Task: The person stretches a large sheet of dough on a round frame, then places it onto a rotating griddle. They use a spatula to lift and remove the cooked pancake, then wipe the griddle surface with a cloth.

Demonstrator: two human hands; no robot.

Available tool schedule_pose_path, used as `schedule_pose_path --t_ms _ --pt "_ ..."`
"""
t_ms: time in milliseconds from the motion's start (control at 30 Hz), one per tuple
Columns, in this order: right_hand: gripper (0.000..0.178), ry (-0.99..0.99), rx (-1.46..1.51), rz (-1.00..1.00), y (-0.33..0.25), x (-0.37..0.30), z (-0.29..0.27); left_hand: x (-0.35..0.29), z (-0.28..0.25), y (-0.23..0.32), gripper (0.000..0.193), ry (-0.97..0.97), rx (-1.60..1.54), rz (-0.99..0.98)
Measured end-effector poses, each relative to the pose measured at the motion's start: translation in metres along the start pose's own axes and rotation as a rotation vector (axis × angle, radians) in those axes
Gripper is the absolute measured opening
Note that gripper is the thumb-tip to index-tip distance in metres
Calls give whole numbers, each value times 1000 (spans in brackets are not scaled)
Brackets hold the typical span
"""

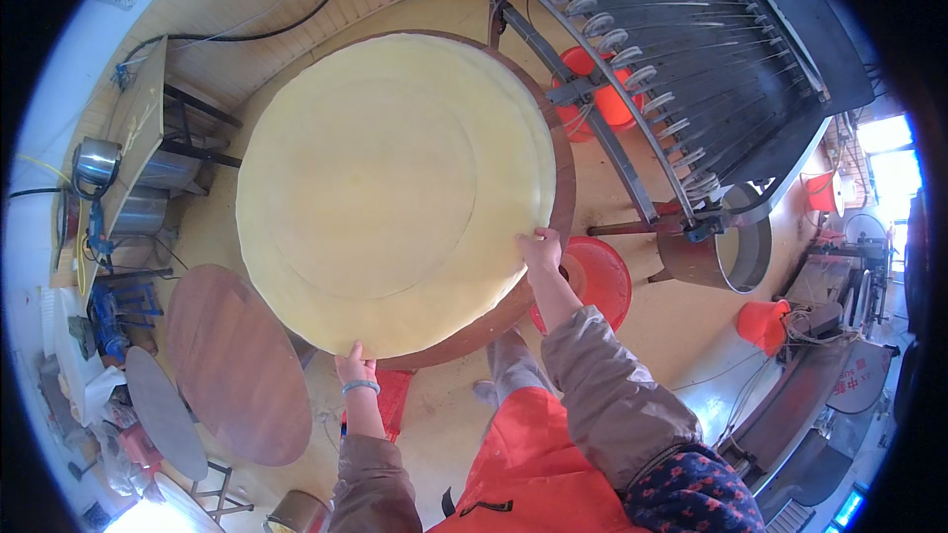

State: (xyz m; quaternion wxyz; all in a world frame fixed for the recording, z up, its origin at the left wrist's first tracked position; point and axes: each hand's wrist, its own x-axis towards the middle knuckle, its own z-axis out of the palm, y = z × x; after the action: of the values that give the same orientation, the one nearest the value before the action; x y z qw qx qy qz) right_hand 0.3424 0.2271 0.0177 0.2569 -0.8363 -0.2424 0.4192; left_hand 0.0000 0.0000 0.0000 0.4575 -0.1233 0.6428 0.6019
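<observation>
In front of me a large, round, pale-yellow sheet [375, 168], like thin dough, lies on a round brown wooden board [563, 173]. A fainter circle shows within its surface. My left hand [356, 365], with a light blue band at the wrist, is closed on the sheet's near edge, thumb on top. At the near right edge my right hand [538, 249] pinches the rim in the same way. The fingers under the edge are hidden in both hands.
A machine with a row of rollers [612, 39] stands at the far right over red buckets [602, 89]. A red basin [597, 281] sits beside the board, and another round brown board [237, 360] leans at left. A metal drum [755, 247] and a red bucket [762, 324] stand at right.
</observation>
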Motion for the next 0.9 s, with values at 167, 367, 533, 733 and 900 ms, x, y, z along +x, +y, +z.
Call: schedule_pose_path --t_ms 167,367,533,733,900 --pt "31 -186 28 22 -6 9 -9 5 3 0 44 5 23 23" --pt "43 -243 254 151 -20 -15 -15 0 4 5 43 -2 11 36" --pt "36 -744 524 208 -15 -49 -29 -2 4 3 42 15 -10 2" --pt "22 -643 10 -238 -72 -93 -13 5 -13 3 24 -65 -81 -76" --pt "22 -679 116 -464 -145 -151 -10 -21 -10 39 36 35 -81 -227"
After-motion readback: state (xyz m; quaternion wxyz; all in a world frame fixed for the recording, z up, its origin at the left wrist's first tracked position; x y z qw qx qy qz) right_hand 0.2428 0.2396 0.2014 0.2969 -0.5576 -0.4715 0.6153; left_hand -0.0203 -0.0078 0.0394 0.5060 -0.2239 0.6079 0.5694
